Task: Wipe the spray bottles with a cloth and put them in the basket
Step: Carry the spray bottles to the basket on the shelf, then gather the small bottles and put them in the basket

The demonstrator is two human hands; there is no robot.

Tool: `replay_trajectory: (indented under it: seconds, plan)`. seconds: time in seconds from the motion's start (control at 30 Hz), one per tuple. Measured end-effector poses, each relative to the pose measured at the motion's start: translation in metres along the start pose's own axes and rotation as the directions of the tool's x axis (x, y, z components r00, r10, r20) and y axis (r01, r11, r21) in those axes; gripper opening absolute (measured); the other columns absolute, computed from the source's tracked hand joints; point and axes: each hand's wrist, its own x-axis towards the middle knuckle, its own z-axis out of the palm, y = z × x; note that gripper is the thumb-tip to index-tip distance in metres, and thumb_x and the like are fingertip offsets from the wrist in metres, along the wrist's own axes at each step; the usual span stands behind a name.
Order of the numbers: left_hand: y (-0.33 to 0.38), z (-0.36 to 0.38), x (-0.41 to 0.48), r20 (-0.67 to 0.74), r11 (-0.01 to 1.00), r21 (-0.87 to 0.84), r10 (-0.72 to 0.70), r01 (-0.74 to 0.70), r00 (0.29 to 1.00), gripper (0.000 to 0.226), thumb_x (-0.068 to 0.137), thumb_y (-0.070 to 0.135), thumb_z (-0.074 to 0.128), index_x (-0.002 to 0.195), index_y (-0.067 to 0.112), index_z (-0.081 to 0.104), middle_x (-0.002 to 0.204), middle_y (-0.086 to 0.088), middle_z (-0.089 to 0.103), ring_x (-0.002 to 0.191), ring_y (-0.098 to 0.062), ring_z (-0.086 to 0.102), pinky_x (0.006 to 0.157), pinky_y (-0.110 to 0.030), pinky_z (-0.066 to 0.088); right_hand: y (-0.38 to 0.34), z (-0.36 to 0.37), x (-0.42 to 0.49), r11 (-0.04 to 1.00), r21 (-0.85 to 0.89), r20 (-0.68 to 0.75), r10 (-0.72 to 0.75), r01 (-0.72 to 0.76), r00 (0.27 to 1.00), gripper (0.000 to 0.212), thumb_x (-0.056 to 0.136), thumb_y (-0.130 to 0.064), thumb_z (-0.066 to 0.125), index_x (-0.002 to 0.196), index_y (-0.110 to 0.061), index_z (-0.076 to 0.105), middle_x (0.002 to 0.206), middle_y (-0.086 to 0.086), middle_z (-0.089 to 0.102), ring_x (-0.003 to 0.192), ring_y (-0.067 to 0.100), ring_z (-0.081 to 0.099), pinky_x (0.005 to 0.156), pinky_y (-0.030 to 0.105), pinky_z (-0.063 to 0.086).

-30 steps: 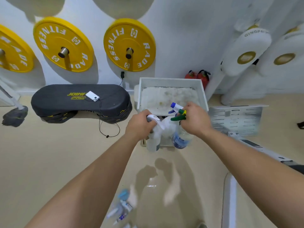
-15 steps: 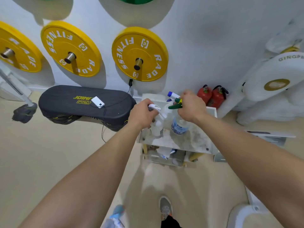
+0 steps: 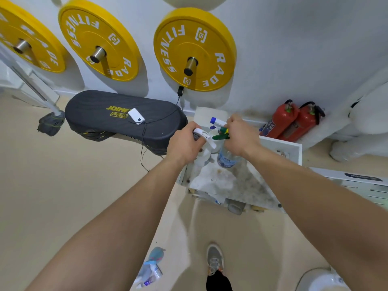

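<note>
Spray bottles (image 3: pixel 227 159) hang upright directly above basket (image 3: pixel 294 150), fingers of left hand (image 3: pixel 184 144) and right hand (image 3: pixel 241 137) curled round their necks, both hands equally near it.

Bright even light, soft shadows, fisheye warp at edges, slight blur

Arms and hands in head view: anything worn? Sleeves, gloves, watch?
Nothing worn: the left hand and right hand are gloveless, with no rings or watch visible. The left forearm and right forearm are bare to the frame edge, no sleeves in view.
</note>
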Motion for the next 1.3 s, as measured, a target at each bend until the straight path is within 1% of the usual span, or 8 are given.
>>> replay_trajectory:
  seconds: [0.27,0.47,0.7,0.8,0.9,1.03,1.17,1.3]
  plan:
    - [-0.005,0.003,-0.003,0.009,0.999,-0.04,-0.02,0.021,1.0,0.027,0.093,0.04,0.07,0.113,0.029,0.055,0.098,0.004,0.071,0.086,-0.018,0.066,0.078,-0.045,0.057,-0.008,0.013,-0.006,0.995,0.076,0.028,-0.068,0.066,0.997,0.046,0.083,-0.007,0.066,0.126,-0.022,0.068,0.141,-0.002,0.041,0.101,0.03,0.061,0.08,0.036,0.051]
    - [-0.008,0.005,-0.012,0.018,0.996,-0.08,-0.032,0.033,0.999,0.043,0.092,0.04,0.072,0.13,0.028,0.055,0.118,0.007,0.069,0.093,-0.014,0.064,0.071,-0.031,0.054,-0.013,0.012,-0.021,0.988,0.155,-0.027,-0.002,0.006,1.0,0.059,0.077,-0.013,0.077,0.131,-0.028,0.06,0.151,-0.001,0.03,0.111,0.028,0.06,0.086,0.04,0.055]
    - [-0.033,-0.016,-0.068,0.033,0.993,-0.078,-0.087,0.089,0.996,0.064,0.092,0.039,0.072,0.147,0.023,0.044,0.136,0.007,0.062,0.096,-0.011,0.057,0.086,-0.029,0.047,-0.032,0.007,-0.084,0.995,0.073,-0.206,0.081,-0.067,0.975,0.078,0.078,-0.015,0.07,0.149,-0.018,0.038,0.153,0.013,0.029,0.137,0.036,0.035,0.11,0.043,0.037]
    - [-0.069,-0.03,-0.114,0.044,0.994,-0.057,-0.089,0.091,0.995,0.06,0.094,0.036,0.071,0.146,0.021,0.045,0.135,0.008,0.06,0.095,-0.018,0.068,0.059,-0.012,0.041,-0.058,0.02,-0.126,0.994,0.078,-0.297,0.095,-0.075,0.95,0.079,0.075,-0.017,0.07,0.147,-0.011,0.038,0.152,0.015,0.032,0.136,0.038,0.034,0.112,0.045,0.035]
    - [-0.127,-0.04,-0.172,0.064,0.988,-0.077,-0.126,0.131,0.99,0.044,0.094,0.033,0.07,0.134,0.019,0.055,0.109,0.013,0.063,0.07,-0.004,0.062,0.046,-0.009,0.04,-0.094,0.052,-0.176,0.991,0.113,-0.337,0.111,-0.076,0.935,0.072,0.078,-0.016,0.066,0.145,-0.012,0.041,0.147,0.015,0.037,0.128,0.039,0.039,0.105,0.044,0.037]
    - [-0.242,-0.033,-0.252,0.126,0.968,-0.119,-0.205,0.22,0.971,0.026,0.092,0.033,0.072,0.112,0.022,0.062,0.099,0.009,0.067,0.069,-0.003,0.064,0.072,-0.024,0.053,-0.162,0.141,-0.256,0.995,0.076,-0.237,0.079,-0.062,0.968,0.067,0.077,-0.018,0.062,0.142,-0.015,0.045,0.137,0.012,0.044,0.123,0.037,0.043,0.101,0.045,0.042]
    - [-0.362,-0.016,-0.323,0.177,0.956,-0.11,-0.251,0.273,0.952,0.018,0.093,0.031,0.07,0.106,0.025,0.06,0.086,0.018,0.058,0.062,0.002,0.063,0.062,-0.018,0.047,-0.225,0.257,-0.323,0.997,0.065,0.012,0.044,-0.045,0.999,0.067,0.082,-0.021,0.063,0.146,-0.016,0.044,0.139,0.01,0.043,0.128,0.032,0.043,0.103,0.043,0.042]
    - [-0.481,0.016,-0.374,0.244,0.93,-0.103,-0.32,0.353,0.916,0.004,0.095,0.027,0.063,0.093,0.025,0.066,0.083,0.01,0.07,0.063,-0.015,0.074,0.068,-0.034,0.06,-0.256,0.373,-0.367,0.996,0.074,0.214,0.031,-0.048,0.976,0.065,0.086,-0.025,0.064,0.147,-0.018,0.043,0.144,0.007,0.04,0.133,0.029,0.042,0.104,0.041,0.04]
